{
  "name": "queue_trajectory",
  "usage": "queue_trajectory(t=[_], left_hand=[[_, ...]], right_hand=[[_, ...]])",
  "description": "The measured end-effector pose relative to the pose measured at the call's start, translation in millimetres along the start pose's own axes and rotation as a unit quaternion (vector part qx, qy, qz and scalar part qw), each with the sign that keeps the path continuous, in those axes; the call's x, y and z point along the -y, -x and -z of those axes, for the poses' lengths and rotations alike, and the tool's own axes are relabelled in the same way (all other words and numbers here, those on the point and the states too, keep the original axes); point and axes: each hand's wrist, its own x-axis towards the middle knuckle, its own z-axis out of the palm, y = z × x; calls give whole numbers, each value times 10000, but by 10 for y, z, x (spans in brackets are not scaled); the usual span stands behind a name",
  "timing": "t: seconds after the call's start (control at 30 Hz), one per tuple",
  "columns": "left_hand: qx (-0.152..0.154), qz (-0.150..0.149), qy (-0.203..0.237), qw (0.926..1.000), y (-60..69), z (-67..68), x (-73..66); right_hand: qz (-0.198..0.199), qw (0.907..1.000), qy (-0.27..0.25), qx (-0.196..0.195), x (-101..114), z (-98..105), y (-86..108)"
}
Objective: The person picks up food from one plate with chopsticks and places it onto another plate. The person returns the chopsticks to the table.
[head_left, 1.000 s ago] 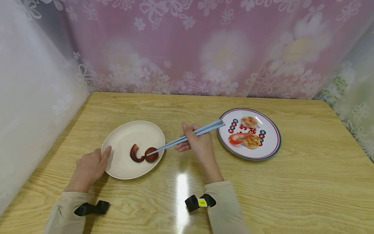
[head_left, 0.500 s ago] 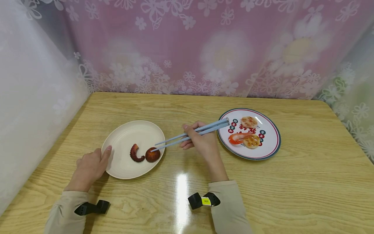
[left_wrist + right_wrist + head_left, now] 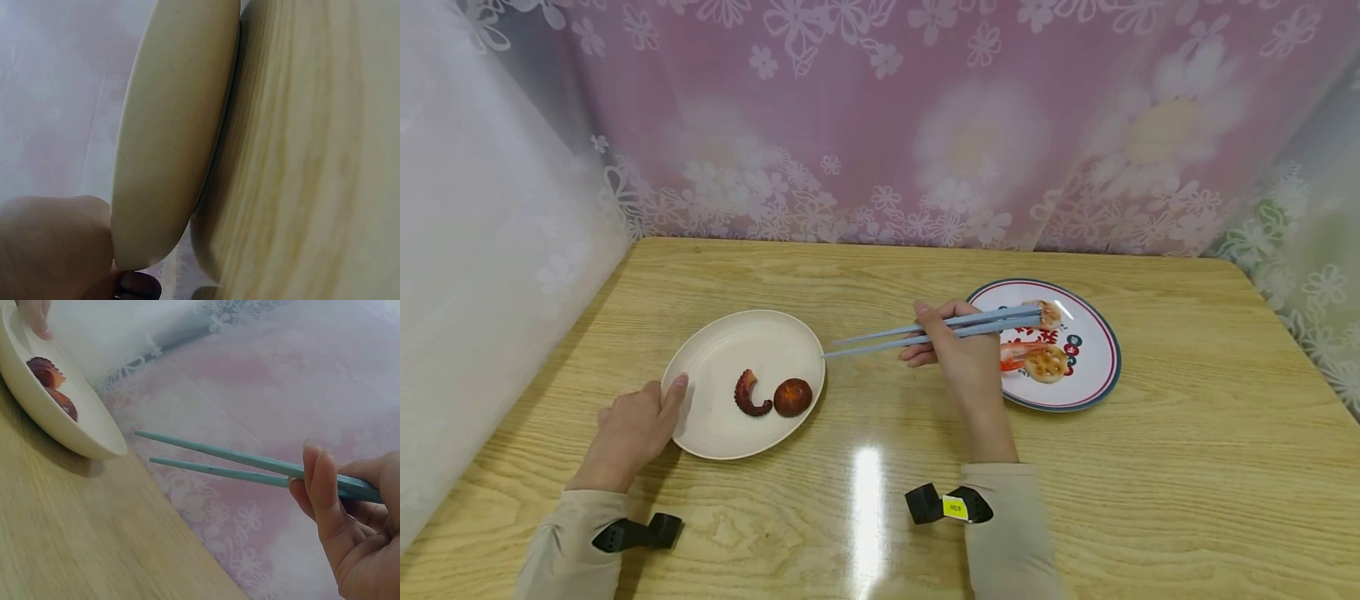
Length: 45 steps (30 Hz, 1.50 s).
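Note:
My left hand (image 3: 631,432) grips the left rim of a cream plate (image 3: 718,348), thumb on top; in the left wrist view fingertips show under the plate's edge (image 3: 165,125). A curled octopus tentacle (image 3: 748,397) and a round brown mushroom cap (image 3: 793,398) lie on this plate. Over the table between the two plates, my right hand (image 3: 972,367) holds a pair of light-blue chopsticks (image 3: 887,337). Their tips are slightly apart, with nothing between them, near the cream plate's right rim. In the right wrist view the chopsticks (image 3: 231,464) point toward that plate.
A white patterned plate (image 3: 1093,379) with a dark rim stands at the right. On it are a shrimp (image 3: 1013,357) and two lotus root slices, one of them (image 3: 1047,364) nearer; my right hand and the chopsticks partly cover it. A floral curtain (image 3: 880,125) hangs behind the wooden table (image 3: 1187,400).
The right hand has drawn the chopsticks away from the mushroom cap, to the right and slightly up, and their tips have parted. The mushroom cap shifted slightly right. The left hand has stayed put.

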Motion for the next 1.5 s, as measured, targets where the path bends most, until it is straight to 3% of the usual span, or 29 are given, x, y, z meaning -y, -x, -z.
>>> queue_trajectory(t=[0.4, 0.63, 0.93, 1.17, 1.5], left_hand=[[-113, -98, 17, 9999, 10, 3, 0], [-132, -112, -3, 9999, 13, -4, -4], [-78, -82, -7, 9999, 7, -14, 9], [-107, -89, -19, 9999, 7, -21, 2], [-110, -97, -8, 9999, 4, -23, 8]], right_hand=[[348, 9935, 40, -1081, 99, 414, -27], [179, 9827, -367, -1807, 124, 651, -15], [25, 9737, -783, -2141, 111, 813, -20], [221, 9707, -835, -2240, 90, 890, -28], [282, 9490, -1019, -2970, 98, 1031, -33]])
